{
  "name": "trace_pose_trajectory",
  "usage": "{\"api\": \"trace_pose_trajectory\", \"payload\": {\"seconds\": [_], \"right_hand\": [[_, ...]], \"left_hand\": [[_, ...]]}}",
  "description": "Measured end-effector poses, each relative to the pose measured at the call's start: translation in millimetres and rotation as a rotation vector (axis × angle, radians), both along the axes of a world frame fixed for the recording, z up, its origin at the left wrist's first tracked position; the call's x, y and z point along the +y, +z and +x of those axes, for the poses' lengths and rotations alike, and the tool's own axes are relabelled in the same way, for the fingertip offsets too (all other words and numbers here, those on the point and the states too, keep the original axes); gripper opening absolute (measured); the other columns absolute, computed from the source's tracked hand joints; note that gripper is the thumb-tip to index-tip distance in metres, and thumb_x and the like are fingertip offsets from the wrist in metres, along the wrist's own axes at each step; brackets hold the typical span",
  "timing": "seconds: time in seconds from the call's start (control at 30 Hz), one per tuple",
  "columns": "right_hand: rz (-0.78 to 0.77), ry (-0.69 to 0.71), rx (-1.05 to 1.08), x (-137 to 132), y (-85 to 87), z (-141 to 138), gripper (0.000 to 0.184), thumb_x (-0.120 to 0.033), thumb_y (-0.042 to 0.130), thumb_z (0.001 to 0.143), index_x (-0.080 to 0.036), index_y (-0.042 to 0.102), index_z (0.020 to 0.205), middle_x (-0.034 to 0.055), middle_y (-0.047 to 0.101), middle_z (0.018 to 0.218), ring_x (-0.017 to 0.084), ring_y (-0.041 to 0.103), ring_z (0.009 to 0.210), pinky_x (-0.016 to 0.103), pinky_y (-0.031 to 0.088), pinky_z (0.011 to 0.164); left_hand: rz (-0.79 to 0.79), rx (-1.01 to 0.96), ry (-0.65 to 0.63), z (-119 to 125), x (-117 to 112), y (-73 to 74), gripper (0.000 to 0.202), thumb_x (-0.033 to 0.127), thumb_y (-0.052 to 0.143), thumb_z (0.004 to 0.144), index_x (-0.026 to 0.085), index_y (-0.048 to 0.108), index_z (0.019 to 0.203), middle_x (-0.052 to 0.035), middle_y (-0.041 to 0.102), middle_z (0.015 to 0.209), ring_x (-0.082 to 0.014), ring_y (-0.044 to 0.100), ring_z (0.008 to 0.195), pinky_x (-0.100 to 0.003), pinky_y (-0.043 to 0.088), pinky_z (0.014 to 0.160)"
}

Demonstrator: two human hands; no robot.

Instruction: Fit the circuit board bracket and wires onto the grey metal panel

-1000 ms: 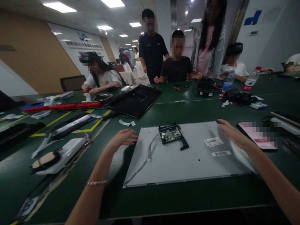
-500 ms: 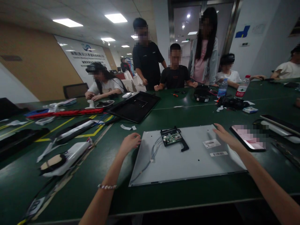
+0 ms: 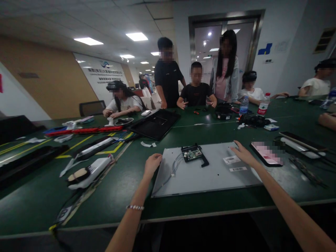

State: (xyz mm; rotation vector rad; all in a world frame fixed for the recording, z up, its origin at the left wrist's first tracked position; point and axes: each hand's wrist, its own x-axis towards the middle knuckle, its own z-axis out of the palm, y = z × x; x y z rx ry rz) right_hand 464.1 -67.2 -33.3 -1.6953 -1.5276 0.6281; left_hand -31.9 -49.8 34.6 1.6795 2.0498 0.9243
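Observation:
A flat grey metal panel lies on the green table in front of me, with a small green circuit board in a black bracket near its far edge and thin wires running off to the left. My left hand curls over the panel's left edge, fingers bent around it. My right hand rests at the panel's far right corner with fingers stretched out, beside two white labels.
A phone lies right of the panel. A black monitor shell sits beyond it, white and black casing parts to the left. Water bottles and several people are at the far side.
The view has pulled back and tilted up. My left hand moved from hovering open to curling on the panel's left edge. My right hand stays at the far right corner.

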Motion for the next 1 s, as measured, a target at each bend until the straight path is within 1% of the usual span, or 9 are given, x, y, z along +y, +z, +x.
{"api": "trace_pose_trajectory", "payload": {"seconds": [0.13,0.23,0.43,0.53,0.77,0.9,1.0], "right_hand": [[0.019,0.023,-0.047,-7,0.7,1,0.076,-0.06,0.044,0.089,-0.019,0.03,0.151,0.016,0.043,0.15,0.033,0.042,0.136,0.048,0.032,0.112],[0.038,0.037,-0.086,-11,-1.0,3,0.075,-0.058,0.044,0.09,-0.017,0.031,0.151,0.0168,0.044,0.15,0.033,0.042,0.137,0.047,0.031,0.112],[0.074,0.052,-0.143,-18,-9.2,11,0.072,-0.054,0.051,0.086,-0.018,0.038,0.148,0.0159,0.043,0.15,0.034,0.041,0.137,0.047,0.033,0.111],[0.094,0.05,-0.157,-20,-12.8,12,0.071,-0.052,0.053,0.086,-0.019,0.04,0.147,0.0148,0.045,0.149,0.033,0.042,0.137,0.046,0.033,0.111],[0.147,0.035,-0.135,-22,-18.3,10,0.067,-0.051,0.056,0.084,-0.019,0.047,0.142,0.0147,0.05,0.145,0.034,0.048,0.132,0.047,0.034,0.11],[0.19,0.004,-0.074,-21,-20.1,14,0.062,-0.05,0.053,0.086,-0.022,0.048,0.141,0.011,0.052,0.144,0.03,0.046,0.134,0.046,0.033,0.112],[0.205,-0.031,-0.006,-22,-21.2,20,0.06,-0.052,0.046,0.089,-0.025,0.045,0.142,0.0089,0.054,0.142,0.028,0.05,0.131,0.047,0.036,0.11]], "left_hand": [[0.007,0.073,-0.011,4,-7,-1.0,0.029,0.028,0.054,0.081,0.017,0.073,0.1,-0.0093,0.074,0.1,-0.0253,0.067,0.098,-0.029,0.049,0.081],[0.013,0.107,-0.007,7,-11,-4.2,0.032,0.028,0.051,0.083,0.017,0.072,0.104,-0.0101,0.073,0.106,-0.027,0.066,0.102,-0.031,0.048,0.084],[0.04,0.121,-0.02,9,-17,-11.9,0.031,0.031,0.05,0.086,0.019,0.072,0.103,-0.0087,0.073,0.107,-0.0249,0.066,0.104,-0.029,0.048,0.086],[0.061,0.119,-0.026,11,-21,-14.0,0.031,0.031,0.05,0.086,0.019,0.072,0.104,-0.0087,0.073,0.108,-0.0253,0.065,0.104,-0.03,0.048,0.087],[0.102,0.087,-0.038,9,-21,-17.0,0.029,0.03,0.051,0.084,0.019,0.072,0.102,-0.0083,0.072,0.109,-0.0251,0.065,0.106,-0.03,0.047,0.089],[0.106,0.034,-0.048,7,-18,-19.8,0.028,0.029,0.051,0.084,0.019,0.072,0.099,-0.0084,0.073,0.104,-0.0244,0.066,0.101,-0.03,0.049,0.087],[0.114,-0.012,-0.059,6,-18,-21.9,0.029,0.029,0.049,0.085,0.018,0.07,0.102,-0.0084,0.073,0.105,-0.0233,0.067,0.101,-0.029,0.049,0.086]]}}
